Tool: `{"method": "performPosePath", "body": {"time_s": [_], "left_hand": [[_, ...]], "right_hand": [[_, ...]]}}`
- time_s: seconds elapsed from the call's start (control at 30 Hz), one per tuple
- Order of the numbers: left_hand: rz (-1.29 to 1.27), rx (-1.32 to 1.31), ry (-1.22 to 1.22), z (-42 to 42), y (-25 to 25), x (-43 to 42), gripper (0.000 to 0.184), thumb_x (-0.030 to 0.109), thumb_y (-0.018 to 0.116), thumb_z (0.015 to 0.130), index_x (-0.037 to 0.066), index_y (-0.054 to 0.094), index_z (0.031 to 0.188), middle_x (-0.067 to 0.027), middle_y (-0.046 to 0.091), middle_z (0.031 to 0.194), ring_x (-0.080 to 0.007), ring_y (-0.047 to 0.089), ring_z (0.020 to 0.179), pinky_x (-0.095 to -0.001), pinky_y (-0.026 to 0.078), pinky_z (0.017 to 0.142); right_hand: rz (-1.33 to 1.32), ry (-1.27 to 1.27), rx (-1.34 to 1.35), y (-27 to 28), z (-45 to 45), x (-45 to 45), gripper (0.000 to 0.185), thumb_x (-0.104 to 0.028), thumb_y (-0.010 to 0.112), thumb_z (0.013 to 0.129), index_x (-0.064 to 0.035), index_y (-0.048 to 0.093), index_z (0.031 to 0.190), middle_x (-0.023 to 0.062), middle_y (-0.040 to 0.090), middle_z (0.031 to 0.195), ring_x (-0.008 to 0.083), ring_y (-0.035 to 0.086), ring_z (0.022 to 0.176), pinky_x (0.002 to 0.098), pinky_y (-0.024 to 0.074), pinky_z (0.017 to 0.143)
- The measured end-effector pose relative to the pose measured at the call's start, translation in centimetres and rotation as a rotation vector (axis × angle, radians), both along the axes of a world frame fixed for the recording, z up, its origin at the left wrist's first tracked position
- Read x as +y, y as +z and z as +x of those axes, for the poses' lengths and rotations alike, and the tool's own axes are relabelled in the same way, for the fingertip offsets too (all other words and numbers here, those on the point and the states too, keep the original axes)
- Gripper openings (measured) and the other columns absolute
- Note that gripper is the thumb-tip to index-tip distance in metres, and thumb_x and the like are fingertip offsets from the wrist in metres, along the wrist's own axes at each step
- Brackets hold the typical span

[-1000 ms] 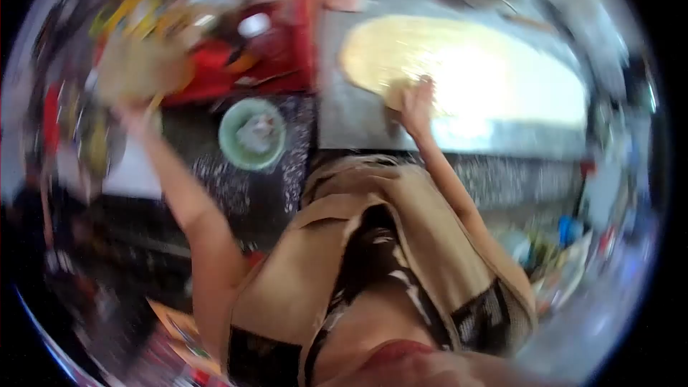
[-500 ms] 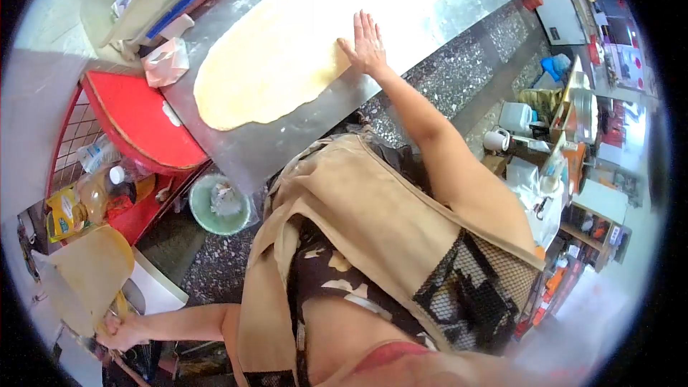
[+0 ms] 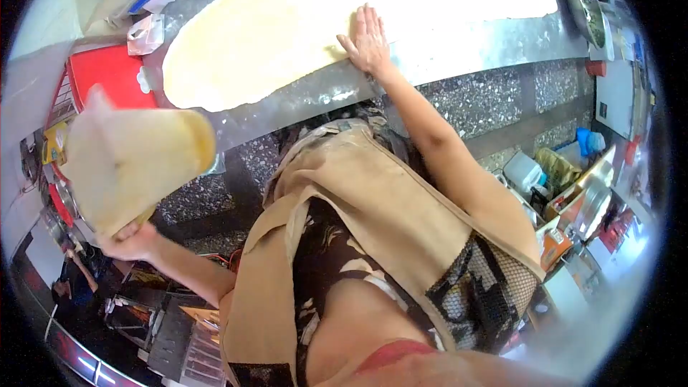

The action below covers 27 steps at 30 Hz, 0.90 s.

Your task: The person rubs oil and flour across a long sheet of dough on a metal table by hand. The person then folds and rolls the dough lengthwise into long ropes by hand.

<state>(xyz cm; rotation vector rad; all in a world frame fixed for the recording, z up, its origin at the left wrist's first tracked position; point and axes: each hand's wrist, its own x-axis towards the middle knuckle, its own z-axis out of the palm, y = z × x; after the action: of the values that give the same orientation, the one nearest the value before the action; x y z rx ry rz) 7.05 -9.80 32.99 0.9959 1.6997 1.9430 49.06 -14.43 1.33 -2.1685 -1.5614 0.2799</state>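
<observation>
A large flat sheet of pale dough [image 3: 236, 50] lies across the metal worktop [image 3: 494, 43]. My right hand [image 3: 369, 46] rests palm down at its near edge, fingers stretched out, holding nothing. At the left, my left hand [image 3: 132, 240] is closed around the lower end of a translucent, yellowish plastic jug [image 3: 136, 168]. The jug is tilted and slightly blurred, with a deeper yellow band at its right end. It is held away from the dough, and its contents cannot be made out.
A red board or lid [image 3: 107, 75] and a small plastic bag [image 3: 146, 34] are by the worktop's left end. A metal bowl [image 3: 586, 7] stands at its far right. Boxes and a white container [image 3: 523, 170] crowd the right side above a speckled floor [image 3: 466, 104].
My left hand has raised the jug and brought it toward the worktop. The view has turned, showing more of the dough's right end. My right hand stays flat at the dough's edge.
</observation>
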Motion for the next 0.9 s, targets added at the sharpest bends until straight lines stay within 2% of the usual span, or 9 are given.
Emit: {"method": "performPosePath", "body": {"time_s": [0.17,0.27,0.33,0.43,0.5,0.57,0.67,0.73,0.9], "left_hand": [[-0.180,-0.245,-0.295,6.7,-4.9,-3.0,0.018,0.014,0.049,0.081,0.011,0.047,0.063,0.0036,0.046,0.054,-0.0028,0.031,0.040,-0.0204,0.021,0.036],[-0.150,0.205,-0.455,9.7,-7.9,-3.5,0.009,0.008,0.053,0.077,0.002,0.059,0.075,-0.0017,0.056,0.062,-0.0100,0.050,0.050,-0.0223,0.037,0.044],[-0.184,0.109,-0.526,11.0,-8.4,-4.0,0.013,0.008,0.053,0.077,-0.001,0.061,0.080,-0.0030,0.058,0.065,-0.0110,0.052,0.051,-0.0229,0.038,0.045],[-0.031,0.635,-0.736,14.8,-7.9,-4.0,0.020,0.014,0.056,0.078,-0.004,0.063,0.082,-0.0036,0.058,0.064,-0.0099,0.050,0.052,-0.0234,0.036,0.045],[-0.188,0.335,-0.791,19.1,-5.8,-4.5,0.040,0.028,0.045,0.090,-0.008,0.061,0.080,-0.0025,0.051,0.058,-0.0073,0.041,0.046,-0.0218,0.030,0.043],[-0.216,0.351,-0.837,21.2,-6.3,-3.9,0.038,0.025,0.046,0.088,-0.009,0.063,0.087,-0.0008,0.050,0.058,-0.0065,0.044,0.049,-0.0222,0.032,0.045],[-0.291,0.495,-0.910,27.3,-4.6,-4.1,0.029,0.023,0.060,0.082,-0.003,0.057,0.069,0.0011,0.048,0.057,-0.0060,0.041,0.054,-0.0227,0.030,0.048],[-0.271,0.557,-0.942,30.6,-5.1,-3.6,0.030,0.023,0.061,0.082,-0.002,0.055,0.067,0.0015,0.047,0.056,-0.0058,0.039,0.054,-0.0228,0.030,0.048],[-0.388,0.625,-0.901,40.9,-5.6,-4.4,0.031,0.018,0.060,0.084,0.000,0.048,0.062,0.0020,0.040,0.055,-0.0055,0.034,0.056,-0.0246,0.029,0.048]], "right_hand": [[-0.068,0.007,-0.173,0.1,-1.5,-2.6,0.088,-0.054,0.046,0.088,0.0122,0.021,0.140,0.0321,0.021,0.147,0.0429,0.018,0.139,0.0501,0.0127,0.114],[-0.116,-0.076,-0.159,-0.5,-2.3,-3.3,0.086,-0.051,0.044,0.090,0.0109,0.017,0.142,0.0318,0.014,0.149,0.0423,0.011,0.141,0.0497,0.0081,0.115],[-0.090,-0.095,-0.110,0.4,-2.7,-4.3,0.086,-0.051,0.046,0.090,0.0108,0.017,0.142,0.0319,0.014,0.149,0.0423,0.010,0.141,0.0494,0.0074,0.115],[0.046,-0.094,-0.076,0.9,-1.1,-4.8,0.081,-0.044,0.049,0.089,0.0105,0.019,0.141,0.0315,0.015,0.148,0.0424,0.011,0.141,0.0498,0.0081,0.115],[-0.003,0.016,-0.108,-0.6,0.0,-5.8,0.086,-0.054,0.049,0.087,0.0096,0.025,0.140,0.0303,0.024,0.146,0.0430,0.021,0.137,0.0520,0.0165,0.113],[0.109,-0.058,-0.084,2.3,2.1,-5.8,0.080,-0.049,0.051,0.088,0.0098,0.028,0.138,0.0309,0.026,0.145,0.0425,0.026,0.136,0.0504,0.0175,0.113],[0.080,0.022,0.012,0.1,6.5,-7.0,0.076,-0.046,0.051,0.089,0.0079,0.031,0.138,0.0290,0.028,0.145,0.0405,0.027,0.136,0.0502,0.0181,0.113],[0.022,0.326,-0.020,0.3,10.7,-6.6,0.070,-0.044,0.050,0.090,0.0049,0.035,0.137,0.0263,0.030,0.145,0.0385,0.029,0.136,0.0495,0.0190,0.113],[0.046,0.205,0.033,1.0,26.1,-8.5,0.054,-0.035,0.051,0.091,-0.0003,0.044,0.132,0.0219,0.041,0.139,0.0373,0.033,0.133,0.0467,0.0246,0.111]]}}
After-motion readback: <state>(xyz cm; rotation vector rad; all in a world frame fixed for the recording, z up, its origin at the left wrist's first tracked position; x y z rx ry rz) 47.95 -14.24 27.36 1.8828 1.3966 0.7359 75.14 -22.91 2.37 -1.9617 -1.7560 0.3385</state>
